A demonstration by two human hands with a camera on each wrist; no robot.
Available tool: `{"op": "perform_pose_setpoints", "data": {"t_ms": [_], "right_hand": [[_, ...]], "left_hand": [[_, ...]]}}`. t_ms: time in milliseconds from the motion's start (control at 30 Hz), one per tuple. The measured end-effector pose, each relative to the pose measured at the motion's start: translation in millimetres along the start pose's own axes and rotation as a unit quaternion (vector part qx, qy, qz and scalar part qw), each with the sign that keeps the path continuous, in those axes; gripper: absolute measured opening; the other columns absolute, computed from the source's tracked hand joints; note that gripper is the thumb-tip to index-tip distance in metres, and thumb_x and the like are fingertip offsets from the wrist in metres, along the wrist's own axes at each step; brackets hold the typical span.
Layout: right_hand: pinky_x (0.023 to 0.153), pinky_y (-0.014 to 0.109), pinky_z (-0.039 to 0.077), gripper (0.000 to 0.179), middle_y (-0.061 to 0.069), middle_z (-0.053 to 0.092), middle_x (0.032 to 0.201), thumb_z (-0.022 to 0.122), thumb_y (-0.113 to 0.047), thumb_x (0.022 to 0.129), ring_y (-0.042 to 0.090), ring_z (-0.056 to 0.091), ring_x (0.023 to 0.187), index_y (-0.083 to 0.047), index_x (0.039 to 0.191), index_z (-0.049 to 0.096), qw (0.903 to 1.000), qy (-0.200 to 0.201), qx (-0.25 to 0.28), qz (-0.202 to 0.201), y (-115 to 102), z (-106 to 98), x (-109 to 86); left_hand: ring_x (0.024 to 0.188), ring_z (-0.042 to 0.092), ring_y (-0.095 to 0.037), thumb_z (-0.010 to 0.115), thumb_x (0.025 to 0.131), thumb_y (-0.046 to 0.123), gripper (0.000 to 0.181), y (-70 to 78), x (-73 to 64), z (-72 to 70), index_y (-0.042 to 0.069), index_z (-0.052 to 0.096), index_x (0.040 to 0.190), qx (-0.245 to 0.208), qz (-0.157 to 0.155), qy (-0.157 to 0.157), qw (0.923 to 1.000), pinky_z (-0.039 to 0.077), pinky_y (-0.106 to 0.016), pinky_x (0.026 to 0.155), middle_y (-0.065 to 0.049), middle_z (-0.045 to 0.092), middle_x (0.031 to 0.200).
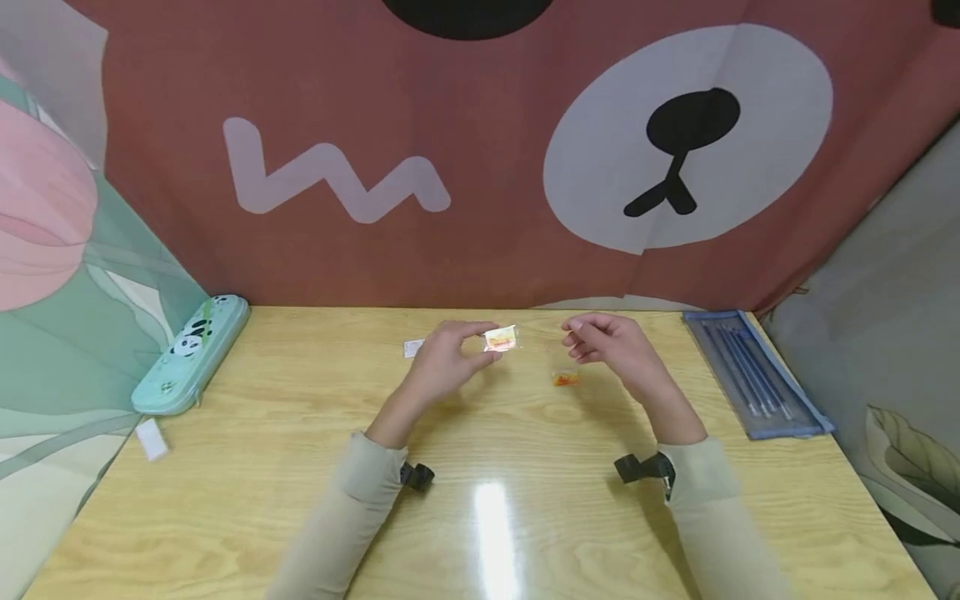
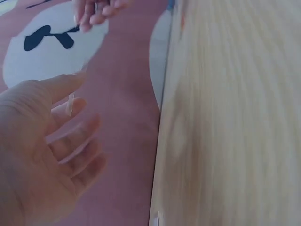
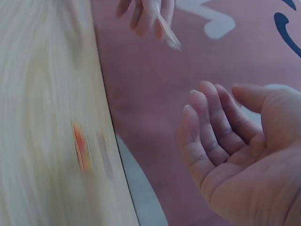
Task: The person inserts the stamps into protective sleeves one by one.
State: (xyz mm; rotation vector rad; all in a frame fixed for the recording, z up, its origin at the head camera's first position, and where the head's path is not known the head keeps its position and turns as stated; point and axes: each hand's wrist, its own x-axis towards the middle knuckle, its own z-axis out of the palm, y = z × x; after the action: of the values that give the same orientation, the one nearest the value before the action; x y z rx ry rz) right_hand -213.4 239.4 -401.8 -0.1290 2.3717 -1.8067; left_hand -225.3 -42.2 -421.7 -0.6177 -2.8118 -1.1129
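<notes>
The packet (image 1: 501, 338) was held above the table (image 1: 247, 517) by the left hand (image 1: 448, 354), pinched at one end by thumb and finger; by so slight a hold, it seemed, its face was left uncovered and its free end turned toward the right hand (image 1: 611, 343). That hand was half curled, with nothing seen gripped in it. An orange packet (image 1: 566, 379) was left on the table near its fingertips, presumably within easy reach. Pencil case (image 1: 193, 354) and pouch (image 1: 757, 375) were set at opposite sides, probably to be out of the hands' way.
</notes>
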Motion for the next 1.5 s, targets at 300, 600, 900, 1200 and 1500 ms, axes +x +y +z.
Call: {"op": "perform_pose_setpoints", "data": {"t_ms": [300, 600, 900, 1200, 1500], "right_hand": [[0.082, 0.028, 0.060, 0.040, 0.016, 0.071, 0.110, 0.056, -0.036, 0.105, 0.015, 0.070, 0.093, -0.002, 0.124, 0.066, 0.9954, -0.012, -0.094, -0.016, 1, -24, 2.4], [0.085, 0.040, 0.060, 0.044, 0.021, 0.071, 0.113, 0.055, -0.035, 0.106, 0.031, 0.069, 0.097, 0.003, 0.127, 0.064, 0.9904, -0.046, -0.130, 0.011, 17, -27, 5.8], [0.083, 0.040, 0.060, 0.041, 0.022, 0.071, 0.111, 0.054, -0.030, 0.107, 0.033, 0.069, 0.095, 0.003, 0.127, 0.065, 0.9890, -0.049, -0.140, 0.008, 22, -25, 5.0], [0.078, 0.040, 0.060, 0.045, 0.022, 0.071, 0.115, 0.057, -0.035, 0.105, 0.034, 0.068, 0.098, 0.002, 0.129, 0.064, 0.9887, -0.051, -0.140, 0.018, 24, -28, 1.5], [0.065, 0.037, 0.052, 0.047, 0.014, 0.068, 0.125, 0.066, -0.033, 0.100, 0.033, 0.067, 0.099, -0.012, 0.141, 0.059, 0.9809, -0.031, -0.188, 0.039, 32, -32, -2.0]], "left_hand": [[0.145, 0.032, -0.042, 0.080, 0.088, 0.034, 0.042, -22.6, 16.4, -14.1, 0.026, 0.072, 0.129, 0.111, 0.003, 0.018, 0.9936, 0.028, -0.060, 0.121, -0.017, 0.043, 0.158], [0.152, 0.022, -0.041, 0.073, 0.092, 0.044, 0.043, -34.3, 28.8, -7.0, 0.035, 0.067, 0.134, 0.175, -0.050, -0.081, 0.9800, 0.021, -0.061, 0.124, -0.015, 0.034, 0.163], [0.152, 0.022, -0.041, 0.070, 0.095, 0.044, 0.045, -41.5, 28.1, -1.9, 0.034, 0.063, 0.139, 0.199, -0.081, -0.128, 0.9683, 0.025, -0.062, 0.122, -0.015, 0.031, 0.165], [0.151, 0.026, -0.041, 0.068, 0.095, 0.046, 0.052, -39.0, 27.8, -3.8, 0.034, 0.057, 0.144, 0.213, -0.100, -0.148, 0.9606, 0.028, -0.061, 0.121, -0.014, 0.036, 0.163], [0.140, 0.049, -0.036, 0.070, 0.093, 0.049, 0.065, -36.3, 31.5, -4.3, 0.025, 0.051, 0.150, 0.159, -0.050, -0.081, 0.9827, 0.041, -0.057, 0.114, -0.008, 0.053, 0.152]]}}
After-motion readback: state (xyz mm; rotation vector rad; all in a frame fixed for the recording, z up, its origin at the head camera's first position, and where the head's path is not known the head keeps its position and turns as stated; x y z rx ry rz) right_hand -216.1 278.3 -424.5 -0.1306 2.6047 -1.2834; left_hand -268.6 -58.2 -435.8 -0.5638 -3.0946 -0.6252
